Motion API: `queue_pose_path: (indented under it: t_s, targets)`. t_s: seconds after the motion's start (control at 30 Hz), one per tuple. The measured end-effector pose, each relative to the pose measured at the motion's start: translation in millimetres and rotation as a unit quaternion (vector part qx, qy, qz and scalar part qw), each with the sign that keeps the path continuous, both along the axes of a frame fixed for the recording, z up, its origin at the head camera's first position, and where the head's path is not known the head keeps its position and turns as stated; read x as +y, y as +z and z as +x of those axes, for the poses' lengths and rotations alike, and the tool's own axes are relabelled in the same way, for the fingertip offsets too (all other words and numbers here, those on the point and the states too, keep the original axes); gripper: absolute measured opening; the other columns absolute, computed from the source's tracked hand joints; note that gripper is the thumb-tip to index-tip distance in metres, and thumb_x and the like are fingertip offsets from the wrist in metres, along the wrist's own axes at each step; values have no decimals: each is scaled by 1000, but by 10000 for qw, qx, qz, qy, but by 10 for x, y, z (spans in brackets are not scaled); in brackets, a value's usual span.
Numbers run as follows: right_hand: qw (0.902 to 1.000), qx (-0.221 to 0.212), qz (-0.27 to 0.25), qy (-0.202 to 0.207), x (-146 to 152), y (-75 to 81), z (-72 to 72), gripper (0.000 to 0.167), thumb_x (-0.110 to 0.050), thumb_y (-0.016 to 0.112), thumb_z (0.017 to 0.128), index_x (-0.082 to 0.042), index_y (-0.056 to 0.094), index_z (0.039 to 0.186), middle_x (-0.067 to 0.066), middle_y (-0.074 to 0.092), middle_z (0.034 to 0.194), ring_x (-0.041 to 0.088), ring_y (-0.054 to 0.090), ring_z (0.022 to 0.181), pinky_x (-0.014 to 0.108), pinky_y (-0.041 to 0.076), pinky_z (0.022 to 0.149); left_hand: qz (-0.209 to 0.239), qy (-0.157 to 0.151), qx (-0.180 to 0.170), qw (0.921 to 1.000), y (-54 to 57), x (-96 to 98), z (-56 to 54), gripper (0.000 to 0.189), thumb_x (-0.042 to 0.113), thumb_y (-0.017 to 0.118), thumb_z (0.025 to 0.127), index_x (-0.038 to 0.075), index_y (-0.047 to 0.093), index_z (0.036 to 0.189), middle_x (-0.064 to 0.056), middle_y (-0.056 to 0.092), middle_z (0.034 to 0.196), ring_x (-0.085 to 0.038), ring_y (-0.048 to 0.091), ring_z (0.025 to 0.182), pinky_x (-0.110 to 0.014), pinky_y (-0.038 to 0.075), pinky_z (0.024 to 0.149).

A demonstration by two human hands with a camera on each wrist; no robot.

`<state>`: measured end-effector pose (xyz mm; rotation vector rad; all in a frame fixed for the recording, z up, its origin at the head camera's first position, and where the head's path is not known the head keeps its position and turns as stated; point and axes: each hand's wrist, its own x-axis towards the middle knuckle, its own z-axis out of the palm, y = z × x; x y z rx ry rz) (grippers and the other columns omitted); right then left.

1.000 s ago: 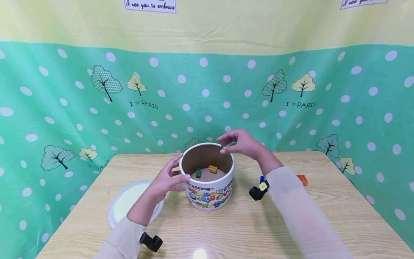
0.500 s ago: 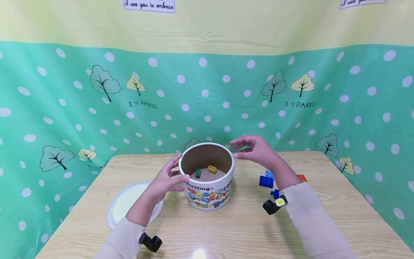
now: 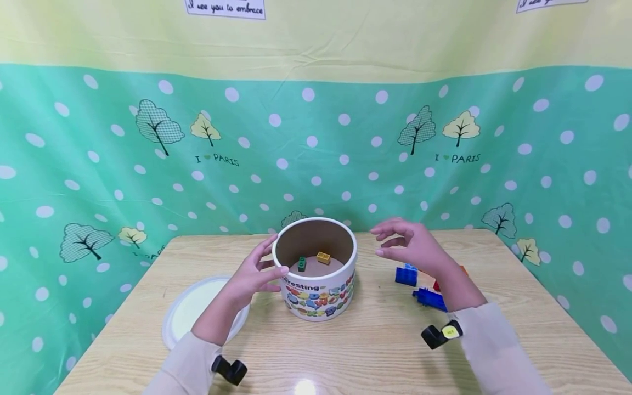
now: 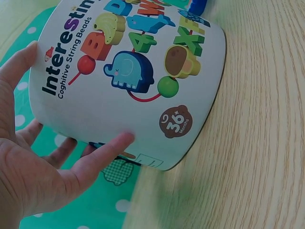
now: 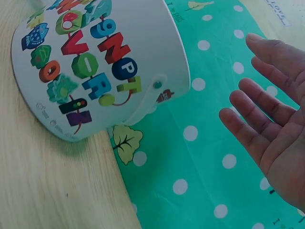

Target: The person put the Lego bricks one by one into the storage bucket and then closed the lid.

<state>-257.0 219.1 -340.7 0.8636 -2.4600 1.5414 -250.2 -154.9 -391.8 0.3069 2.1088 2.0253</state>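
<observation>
while a person's left hand [image 3: 253, 277] rests against a white round tub [image 3: 318, 299] near the middle of a wooden table [image 3: 316, 356], the right hand [image 3: 410, 246] hangs in the air to the tub's right, apart from it. the left hand is spread wide, its fingers fanned across the rim and outer wall, touching the tub rather than closing round it. the right hand's fingers are loosely bent, with a gap between them and the thumb, and it has hold of nothing.

the tub stands upright with its top uncovered. on its floor lie a green block [image 3: 302, 264] and, to the right and a little farther back, a yellow block [image 3: 323, 258]; the two are apart. colourful letters and an elephant are printed on the outside.

on the table, below the right hand, are a blue block [image 3: 406, 276] with a light blue piece [image 3: 411, 266] just behind it, and another blue piece [image 3: 429, 299] nearer the viewer. a red piece [image 3: 436, 286] and an orange piece [image 3: 464, 270] are partly hidden by the right forearm [image 3: 459, 285]. a white round lid [image 3: 195, 307] lies to the tub's left, partly hidden by the left forearm [image 3: 215, 319]. behind hangs a green and yellow cloth [image 3: 316, 142] with pale dots and trees.
</observation>
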Motion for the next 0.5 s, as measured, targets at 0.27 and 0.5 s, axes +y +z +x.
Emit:
queue_pose_path:
  t_s: [0.27, 0.5]
  targets:
    - [9998, 66, 64, -192, 176, -122, 103, 38, -10, 78, 84, -3, 66, 119, 10, 60, 120, 24, 62, 103, 31, 54, 89, 0, 18, 9, 10000, -2, 1, 3, 88, 13, 75, 86, 25, 23, 155, -16, 22, 155, -48, 28, 136, -55, 55, 80]
    - [9995, 176, -123, -241, 313, -246, 234, 36, -4, 76, 84, 1, 65, 118, 14, 58, 122, 18, 62, 101, 28, 56, 85, -23, 6, 26, 10000, -14, -6, -3, 87, 14, 75, 86, 26, 23, 155, -15, 23, 155, -47, 28, 136, -54, 56, 80]
